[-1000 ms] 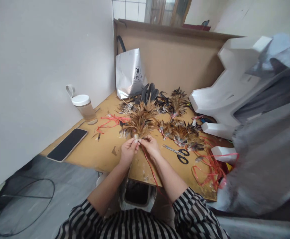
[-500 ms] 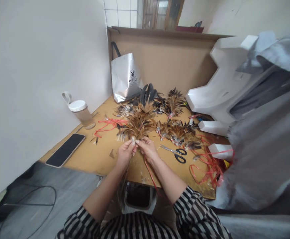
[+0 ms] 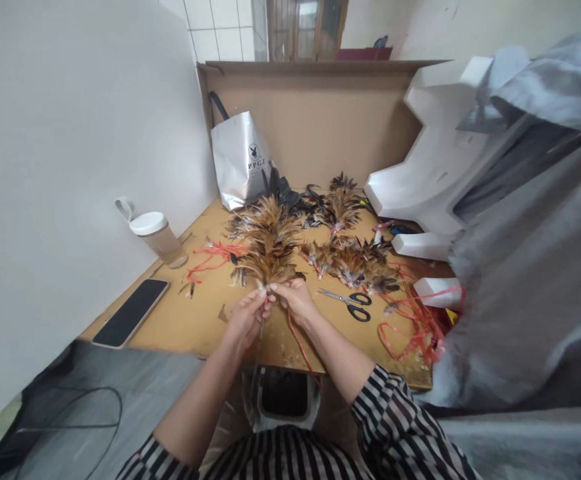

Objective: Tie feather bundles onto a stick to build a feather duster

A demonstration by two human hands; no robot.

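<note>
Both my hands pinch the quill end of a long brown feather bundle (image 3: 269,250), whose tips fan out away from me over the table. My left hand (image 3: 248,312) is closed on the pale base from the left. From the right, my right hand (image 3: 294,299) grips the same base, thumb toward the other thumb. A red plastic string (image 3: 300,343) hangs from below my right hand over the table's front edge. Right of my hands lie black-handled scissors (image 3: 348,303), blades pointing left. Beyond them rest several smaller feather bunches (image 3: 351,261).
On the wooden table (image 3: 205,333) are a phone (image 3: 131,313), a white-lidded cup (image 3: 159,239) and a silver bag (image 3: 238,160). Red strips (image 3: 213,257) lie at left, and a tangle of red string (image 3: 415,340) at right. White foam pieces (image 3: 420,167) and grey cloth (image 3: 535,267) border the right side.
The view has shifted slightly, so the objects sit a little differently in the picture. The feather bundle leans further left, its dark far tips lower. Both hands keep hold of its base.
</note>
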